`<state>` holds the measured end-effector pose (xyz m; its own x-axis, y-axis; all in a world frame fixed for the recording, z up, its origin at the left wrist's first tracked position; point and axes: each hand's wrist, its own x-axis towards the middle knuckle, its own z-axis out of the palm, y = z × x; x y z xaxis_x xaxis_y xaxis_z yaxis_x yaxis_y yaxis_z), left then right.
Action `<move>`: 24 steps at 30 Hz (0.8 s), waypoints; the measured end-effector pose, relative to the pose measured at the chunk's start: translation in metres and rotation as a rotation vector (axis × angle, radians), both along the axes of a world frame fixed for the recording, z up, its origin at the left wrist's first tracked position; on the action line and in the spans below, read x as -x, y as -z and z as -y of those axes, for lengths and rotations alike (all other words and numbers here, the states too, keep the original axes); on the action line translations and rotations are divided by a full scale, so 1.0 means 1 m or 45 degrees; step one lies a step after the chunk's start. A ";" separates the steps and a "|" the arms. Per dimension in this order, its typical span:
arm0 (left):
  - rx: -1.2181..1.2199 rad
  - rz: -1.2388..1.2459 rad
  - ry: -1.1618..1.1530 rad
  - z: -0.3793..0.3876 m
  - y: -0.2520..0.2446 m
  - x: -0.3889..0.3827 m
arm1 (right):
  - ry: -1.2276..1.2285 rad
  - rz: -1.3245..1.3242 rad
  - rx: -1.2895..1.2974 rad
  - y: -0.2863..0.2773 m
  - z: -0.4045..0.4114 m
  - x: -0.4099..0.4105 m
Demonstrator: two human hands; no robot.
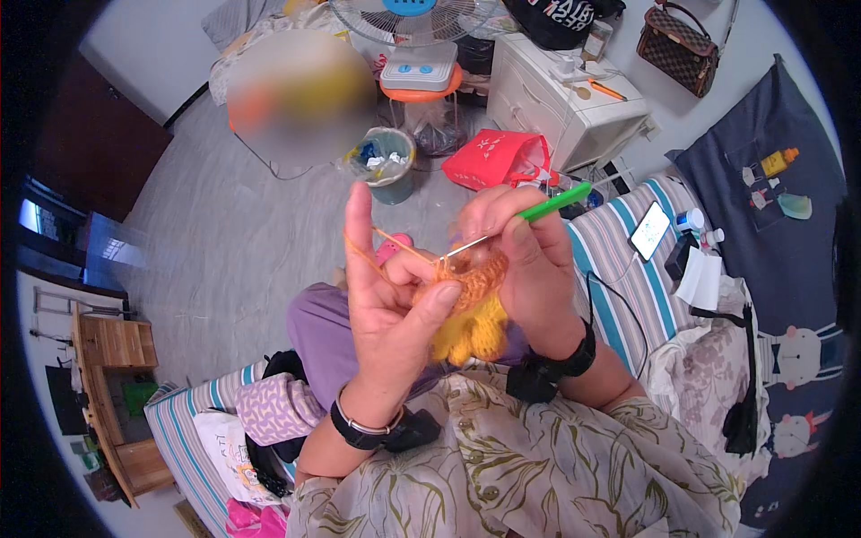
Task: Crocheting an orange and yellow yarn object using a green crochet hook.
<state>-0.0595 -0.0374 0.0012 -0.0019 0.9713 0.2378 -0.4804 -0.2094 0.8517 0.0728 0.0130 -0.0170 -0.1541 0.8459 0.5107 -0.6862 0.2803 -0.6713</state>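
Observation:
My left hand [397, 309] pinches an orange crocheted piece [479, 286] between thumb and fingers. Its index finger points up, with orange yarn [403, 243] looped round it and running to the piece. In my right hand [535, 269] is a crochet hook with a green handle [557, 203]; its metal shaft reaches left, and the tip is at the upper edge of the orange stitches. My right fingers also touch the right side of the piece. A yellow knitted or crocheted part [474, 333] hangs below the orange one, over my lap; whether they are joined I cannot tell.
I sit on a striped bed [619, 269], a lit phone [650, 231] and small bottles to my right. Ahead are a lined waste bin [390, 168], a red bag [494, 159], a fan on an orange stool [424, 93] and a white cabinet [565, 101]. A blurred patch hides the upper left.

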 end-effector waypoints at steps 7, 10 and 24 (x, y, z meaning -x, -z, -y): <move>-0.021 -0.065 0.048 -0.001 0.001 0.004 | -0.008 0.193 -0.117 -0.009 -0.009 -0.014; -0.034 -0.051 0.057 -0.004 0.005 0.005 | -0.067 0.182 -0.046 -0.010 -0.008 -0.016; 0.056 -0.058 0.102 0.003 -0.005 -0.008 | 0.519 0.416 -0.457 -0.003 0.002 -0.011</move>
